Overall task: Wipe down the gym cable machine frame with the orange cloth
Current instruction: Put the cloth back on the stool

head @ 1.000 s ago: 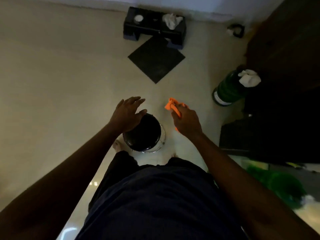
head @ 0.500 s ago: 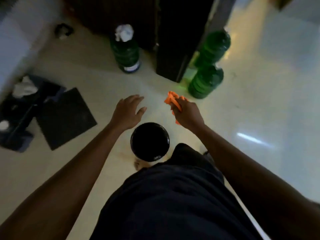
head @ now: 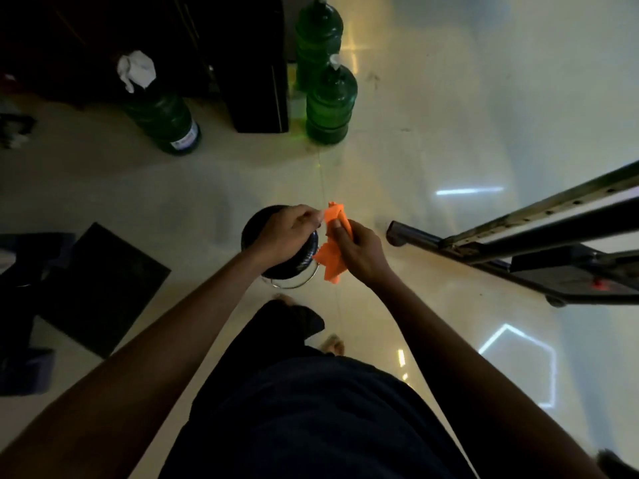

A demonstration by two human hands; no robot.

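Above the pale tiled floor [head: 449, 98], the person stands looking down with both hands drawn together in front of the body. The right hand [head: 359, 250] grips the orange cloth [head: 330, 261] bunched in its curled fingers, while the left hand [head: 287, 233] pinches the cloth's upper edge between thumb and fingertip. That two-handed hold looks like an effort to spread or refold the cloth so a flat, clean face is ready for wiping; part of it hangs loose below the right palm.

Directly beneath the hands sits a black bucket [head: 294, 264] with a metal handle, just in front of the person's bare feet, probably kept close so the cloth can be rinsed or wrung there. The cable machine frame [head: 518, 223] enters from the right, its angled metal rails and dark base tube resting on the floor near the hands but not touching them. No wiping has begun; the cloth is well clear of the frame.

Further off stand three green bottles [head: 330, 105], one capped with a white rag [head: 136, 69], beside a dark cabinet [head: 256, 63]. A black mat [head: 103, 285] lies to the left.
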